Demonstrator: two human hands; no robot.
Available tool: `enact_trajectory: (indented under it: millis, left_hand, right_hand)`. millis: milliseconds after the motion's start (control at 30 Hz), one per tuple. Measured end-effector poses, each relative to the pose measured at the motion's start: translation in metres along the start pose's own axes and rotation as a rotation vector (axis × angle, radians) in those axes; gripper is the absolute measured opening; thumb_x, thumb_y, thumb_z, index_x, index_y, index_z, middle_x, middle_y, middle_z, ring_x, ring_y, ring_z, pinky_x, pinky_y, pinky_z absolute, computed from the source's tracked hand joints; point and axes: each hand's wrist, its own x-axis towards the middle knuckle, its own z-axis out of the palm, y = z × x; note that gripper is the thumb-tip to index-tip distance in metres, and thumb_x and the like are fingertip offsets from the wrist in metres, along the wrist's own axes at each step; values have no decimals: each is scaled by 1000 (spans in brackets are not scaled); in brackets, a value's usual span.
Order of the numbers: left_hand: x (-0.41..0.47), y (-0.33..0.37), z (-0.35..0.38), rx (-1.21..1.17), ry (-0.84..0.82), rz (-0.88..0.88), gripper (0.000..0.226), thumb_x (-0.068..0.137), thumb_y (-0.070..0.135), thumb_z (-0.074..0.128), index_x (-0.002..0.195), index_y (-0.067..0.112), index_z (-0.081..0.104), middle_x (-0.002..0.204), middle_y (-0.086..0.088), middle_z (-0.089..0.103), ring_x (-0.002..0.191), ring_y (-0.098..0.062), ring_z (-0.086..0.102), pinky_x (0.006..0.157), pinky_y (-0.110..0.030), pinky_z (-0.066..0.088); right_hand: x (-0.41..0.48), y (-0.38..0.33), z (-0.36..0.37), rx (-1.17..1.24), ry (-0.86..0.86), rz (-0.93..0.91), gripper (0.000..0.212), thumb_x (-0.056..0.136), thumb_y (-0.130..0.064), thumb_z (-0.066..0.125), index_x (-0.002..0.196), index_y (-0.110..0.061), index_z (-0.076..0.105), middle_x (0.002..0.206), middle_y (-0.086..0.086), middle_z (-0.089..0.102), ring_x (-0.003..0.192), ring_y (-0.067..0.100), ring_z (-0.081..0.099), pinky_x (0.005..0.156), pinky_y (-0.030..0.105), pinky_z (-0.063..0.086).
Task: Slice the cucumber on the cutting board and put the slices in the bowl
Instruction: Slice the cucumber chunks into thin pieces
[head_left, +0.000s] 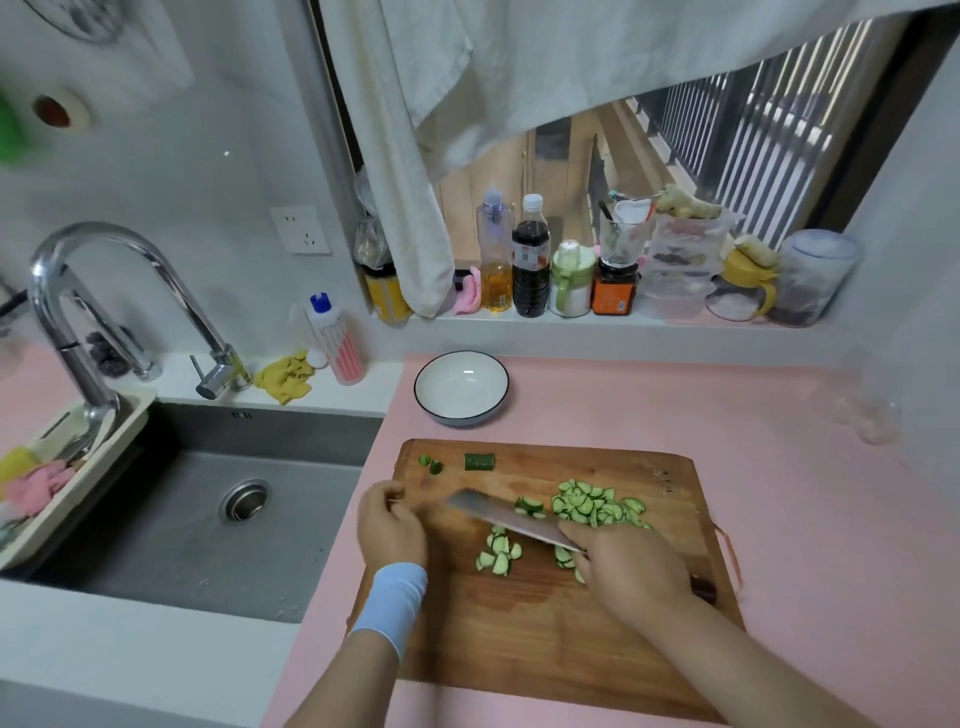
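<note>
Steel juts from the right hand (623, 566), whose fingers (574, 535) wrap the knife (506, 519) at the heel of its blade. The blade runs up-left across the wooden cutting board (545, 639). The left hand (392, 525) sits at the board's left edge, fingers loosely curled, gripping nothing visible. Cucumber slices lie either side of the blade: a large pile (592, 504) beyond it, a small heap (498, 556) nearer. A cucumber stub (479, 461) lies near the far edge. The empty bowl (461, 387) stands on the pink counter (779, 415) just past the board's far-left corner, nearer the left hand, so the slices probably travel up-left.
</note>
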Motion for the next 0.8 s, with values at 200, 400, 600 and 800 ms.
enact_trajectory:
  millis: [200, 400, 600, 800]
  left_hand:
    - [-12, 28, 11, 120, -640, 186, 36, 76, -3, 44, 61, 27, 58, 78, 11, 64, 81, -8, 58, 78, -16, 43]
    - [-34, 30, 37, 271, -974, 355, 48, 74, -6, 41, 80, 35, 65, 99, 14, 62, 98, 5, 50, 93, -13, 39]
    - [-17, 36, 48, 373, -1011, 316, 55, 78, -8, 37, 103, 26, 73, 115, 12, 64, 112, -11, 56, 104, -21, 41]
    - [-9, 41, 43, 299, -1030, 199, 49, 79, -8, 35, 92, 21, 73, 100, 13, 66, 98, -9, 58, 87, -13, 44]
  right_hand:
    - [3, 9, 12, -255, -25, -170, 48, 94, -4, 51, 137, -25, 45, 83, 1, 52, 70, 26, 49, 46, 32, 26]
    - [13, 2, 16, -284, -3, -213, 41, 89, 1, 52, 126, -17, 50, 68, 1, 40, 66, 27, 46, 45, 30, 21]
    - [15, -7, 14, -300, -12, -205, 33, 86, 5, 51, 112, -16, 54, 65, 0, 34, 65, 28, 44, 46, 30, 24]
    - [20, -18, 4, -299, -17, -200, 28, 88, 3, 52, 107, -18, 56, 64, -2, 30, 61, 27, 42, 45, 31, 18]
